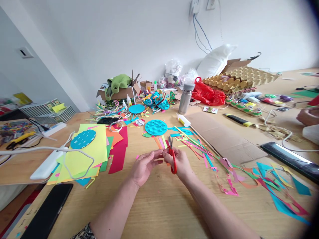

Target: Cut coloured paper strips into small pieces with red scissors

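A pair of red-handled scissors [174, 162] is in my right hand [183, 163], blades pointing away from me. My left hand [144, 167] is beside it, its fingers stretched toward the right fingertips and partly apart; I cannot make out anything held in them. Just beyond lie thin paper strips [159, 142] in pink, orange and yellow-green. Farther out is a blue paper disc [156, 127] with a woven-looking grid pattern, and a small green paper piece [147, 134] shows at its left edge. A white glue bottle [183, 120] lies on its side behind more strips.
Coloured paper sheets [82, 156] with a speckled blue disc [83, 139] lie left, near a black phone [47, 212]. Cardboard [221, 136], a utility knife [238, 119] and paper scraps [281, 189] are right. A metal bottle [185, 99] stands behind. Another person's hand [307, 114] shows far right.
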Action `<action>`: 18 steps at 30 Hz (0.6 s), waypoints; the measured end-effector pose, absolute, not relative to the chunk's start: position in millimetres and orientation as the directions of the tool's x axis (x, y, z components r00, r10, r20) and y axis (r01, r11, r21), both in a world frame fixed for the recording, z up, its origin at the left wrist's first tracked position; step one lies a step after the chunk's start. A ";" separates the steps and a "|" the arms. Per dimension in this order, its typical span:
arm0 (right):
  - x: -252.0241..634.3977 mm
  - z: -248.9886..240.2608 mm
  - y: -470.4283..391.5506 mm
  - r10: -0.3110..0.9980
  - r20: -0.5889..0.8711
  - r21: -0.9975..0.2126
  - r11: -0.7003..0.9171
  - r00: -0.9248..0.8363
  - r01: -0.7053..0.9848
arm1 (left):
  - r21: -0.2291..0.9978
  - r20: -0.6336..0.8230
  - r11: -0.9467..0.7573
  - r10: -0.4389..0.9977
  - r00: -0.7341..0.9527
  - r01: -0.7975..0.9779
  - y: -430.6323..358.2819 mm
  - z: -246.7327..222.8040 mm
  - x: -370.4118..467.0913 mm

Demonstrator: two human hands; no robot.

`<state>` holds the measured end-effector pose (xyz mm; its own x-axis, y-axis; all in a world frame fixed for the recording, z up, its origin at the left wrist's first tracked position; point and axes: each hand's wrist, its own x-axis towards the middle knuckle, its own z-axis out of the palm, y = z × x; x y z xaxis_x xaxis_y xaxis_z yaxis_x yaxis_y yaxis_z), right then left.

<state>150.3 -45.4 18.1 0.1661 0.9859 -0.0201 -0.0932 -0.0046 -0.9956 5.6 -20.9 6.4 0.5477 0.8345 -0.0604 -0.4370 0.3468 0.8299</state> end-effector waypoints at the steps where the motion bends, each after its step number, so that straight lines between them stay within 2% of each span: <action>1: 150.4 18.1 -45.4 0.986 -0.025 -0.995 -0.009 0.162 -0.103 | 0.815 -0.069 0.363 0.834 0.547 -0.451 -20.5 6.2 5.2; 6: 150.6 19.7 -45.7 0.986 -0.054 -0.993 -0.036 0.160 -0.112 | 0.783 -0.090 0.403 0.828 0.554 -0.475 -19.1 5.4 4.0; 10: 150.1 22.8 -46.6 0.985 -0.059 -0.996 -0.046 0.165 -0.080 | 0.823 -0.070 0.354 0.839 0.539 -0.445 -18.9 5.9 3.8; 14: 149.8 21.5 -46.1 0.985 -0.069 -0.997 -0.062 0.155 -0.051 | 0.916 -0.030 0.223 0.868 0.496 -0.335 -19.1 6.3 3.6; 18: 150.9 14.5 -43.5 0.983 -0.081 -0.997 -0.081 0.166 -0.005 | 0.993 0.055 0.000 0.883 0.466 -0.117 -20.7 8.6 3.0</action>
